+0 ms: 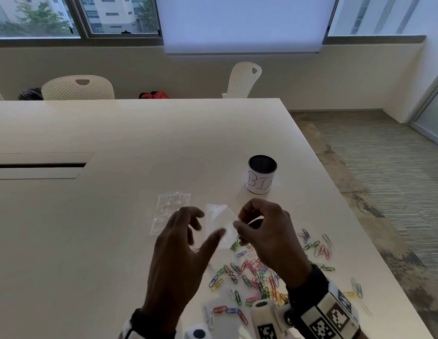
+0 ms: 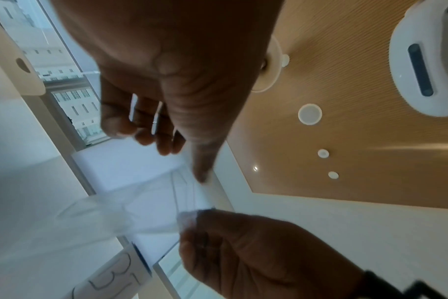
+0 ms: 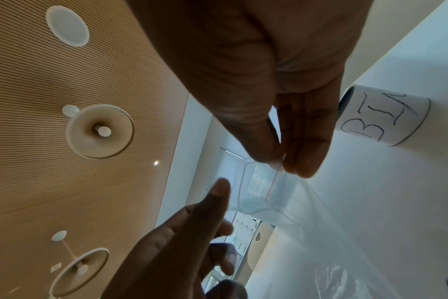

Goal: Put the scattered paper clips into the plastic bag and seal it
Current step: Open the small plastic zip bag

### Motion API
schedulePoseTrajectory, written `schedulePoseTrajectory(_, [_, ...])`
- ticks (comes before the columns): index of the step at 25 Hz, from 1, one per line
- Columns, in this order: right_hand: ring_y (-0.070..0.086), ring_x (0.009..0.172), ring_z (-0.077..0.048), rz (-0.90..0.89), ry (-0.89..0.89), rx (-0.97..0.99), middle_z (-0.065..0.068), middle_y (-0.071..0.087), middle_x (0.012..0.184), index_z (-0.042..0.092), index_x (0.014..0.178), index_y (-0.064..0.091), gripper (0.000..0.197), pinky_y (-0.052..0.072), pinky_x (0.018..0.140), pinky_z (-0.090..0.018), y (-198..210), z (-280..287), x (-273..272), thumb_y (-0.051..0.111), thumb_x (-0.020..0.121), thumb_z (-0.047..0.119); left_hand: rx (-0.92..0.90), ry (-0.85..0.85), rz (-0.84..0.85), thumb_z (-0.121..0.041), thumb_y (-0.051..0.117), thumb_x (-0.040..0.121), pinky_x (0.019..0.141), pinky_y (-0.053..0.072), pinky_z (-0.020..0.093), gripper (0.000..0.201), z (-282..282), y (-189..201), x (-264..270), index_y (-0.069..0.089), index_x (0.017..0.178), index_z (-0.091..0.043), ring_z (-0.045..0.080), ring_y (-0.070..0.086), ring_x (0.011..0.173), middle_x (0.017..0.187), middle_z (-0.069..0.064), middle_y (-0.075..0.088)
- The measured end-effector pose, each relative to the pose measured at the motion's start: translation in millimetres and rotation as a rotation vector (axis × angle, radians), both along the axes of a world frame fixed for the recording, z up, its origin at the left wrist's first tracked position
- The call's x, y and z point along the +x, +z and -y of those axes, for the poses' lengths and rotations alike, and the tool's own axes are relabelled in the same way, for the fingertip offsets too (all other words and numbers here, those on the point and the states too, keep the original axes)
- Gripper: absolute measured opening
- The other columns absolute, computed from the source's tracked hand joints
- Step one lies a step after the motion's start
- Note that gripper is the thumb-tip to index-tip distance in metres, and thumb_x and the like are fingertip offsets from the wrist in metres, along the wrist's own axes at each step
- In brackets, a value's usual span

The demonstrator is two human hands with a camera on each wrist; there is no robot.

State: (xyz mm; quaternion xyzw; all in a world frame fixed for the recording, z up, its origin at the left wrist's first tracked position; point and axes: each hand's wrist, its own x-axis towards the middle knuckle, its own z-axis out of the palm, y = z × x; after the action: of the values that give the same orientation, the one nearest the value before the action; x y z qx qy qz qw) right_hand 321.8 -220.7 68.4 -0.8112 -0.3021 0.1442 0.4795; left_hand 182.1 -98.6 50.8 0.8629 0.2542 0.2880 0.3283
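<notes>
A small clear plastic bag (image 1: 216, 222) is held up above the table, and my right hand (image 1: 237, 226) pinches its right edge between thumb and fingers. In the right wrist view, that right hand (image 3: 281, 159) grips the bag (image 3: 258, 194) near its zip strip. My left hand (image 1: 204, 225) hovers just left of the bag with fingers loosely spread, holding nothing. Its thumb (image 2: 202, 174) reaches the edge of the bag (image 2: 102, 214). Several coloured paper clips (image 1: 254, 270) lie scattered on the table beneath and to the right of my hands.
A second clear bag (image 1: 170, 211) lies flat on the white table (image 1: 139, 133), left of the held one. A black mesh cup with a paper label reading BIN (image 1: 260, 176) stands behind my hands. The table's right edge (image 1: 347, 216) runs close to the clips.
</notes>
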Motion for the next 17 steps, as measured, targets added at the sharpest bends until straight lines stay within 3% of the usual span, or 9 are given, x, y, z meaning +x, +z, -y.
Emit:
schedulePoseTrajectory(2, [0.075, 0.065, -0.009, -0.030, 0.016, 0.019, 0.000, 0.074, 0.080, 0.018, 0.087, 0.067, 0.012, 0.063, 0.064, -0.022, 5.5, 1.5, 0.7, 0.078, 0.089, 0.013, 0.032, -0.126, -0.077, -0.079, 0.073, 0.068, 0.089, 0.045, 0.015, 0.090, -11.1, -1.4, -9.2, 0.045, 0.141, -0.034, -0.003, 0.054, 0.112, 0.135, -0.016, 0.049])
schedulePoseTrajectory(4, [0.076, 0.064, -0.011, -0.079, 0.036, 0.041, -0.002, 0.075, 0.079, 0.014, 0.086, 0.069, 0.010, 0.063, 0.062, -0.022, 10.0, 1.4, -0.4, 0.078, 0.089, 0.012, 0.070, -0.254, -0.170, -0.085, 0.074, 0.061, 0.113, 0.029, 0.019, 0.116, -21.2, -5.2, -13.4, 0.020, 0.157, -0.047, -0.005, 0.027, 0.145, 0.159, -0.031, 0.022])
schedulePoseTrajectory(5, [0.076, 0.064, -0.012, -0.101, 0.053, 0.041, -0.003, 0.075, 0.079, 0.013, 0.086, 0.069, 0.010, 0.062, 0.061, -0.022, 11.6, 0.5, -2.2, 0.078, 0.088, 0.011, 0.089, -0.299, -0.200, -0.085, 0.075, 0.060, 0.116, 0.018, 0.016, 0.122, -24.9, -6.8, -13.4, 0.007, 0.157, -0.055, -0.012, 0.011, 0.149, 0.159, -0.042, 0.007])
schedulePoseTrajectory(7, [0.076, 0.063, -0.014, -0.138, 0.099, 0.025, -0.003, 0.075, 0.080, 0.013, 0.087, 0.070, 0.009, 0.062, 0.060, -0.022, 14.3, -1.7, -7.0, 0.079, 0.088, 0.010, 0.099, -0.345, -0.218, -0.082, 0.078, 0.060, 0.116, 0.010, 0.012, 0.126, -30.8, -9.3, -9.7, -0.002, 0.155, -0.060, -0.016, 0.003, 0.148, 0.155, -0.050, -0.003])
schedulePoseTrajectory(11, [0.077, 0.066, -0.017, -0.213, 0.189, 0.031, -0.006, 0.075, 0.083, 0.009, 0.089, 0.071, 0.008, 0.062, 0.060, -0.023, 14.8, -5.6, -16.2, 0.079, 0.087, 0.007, 0.107, -0.384, -0.181, -0.069, 0.082, 0.070, 0.125, 0.026, 0.028, 0.107, -38.5, -14.0, -8.7, 0.022, 0.156, -0.048, -0.005, 0.027, 0.150, 0.158, -0.037, 0.027])
schedulePoseTrajectory(14, [0.078, 0.067, -0.017, -0.230, 0.220, 0.034, -0.007, 0.075, 0.086, 0.008, 0.091, 0.070, 0.009, 0.062, 0.062, -0.023, 11.0, -8.4, -17.3, 0.078, 0.087, 0.007, 0.086, -0.376, -0.162, -0.051, 0.083, 0.076, 0.116, 0.043, 0.030, 0.088, -40.1, -18.8, -11.8, 0.035, 0.150, -0.039, 0.000, 0.047, 0.138, 0.146, -0.021, 0.051])
schedulePoseTrajectory(17, [0.078, 0.071, -0.020, -0.272, 0.244, 0.046, -0.009, 0.075, 0.087, 0.007, 0.093, 0.070, 0.010, 0.064, 0.065, -0.026, 6.5, -11.5, -17.4, 0.078, 0.088, 0.011, 0.067, -0.352, -0.153, -0.039, 0.082, 0.079, 0.101, 0.048, 0.020, 0.073, -40.1, -25.2, -14.0, 0.042, 0.140, -0.035, -0.003, 0.056, 0.121, 0.127, -0.022, 0.058])
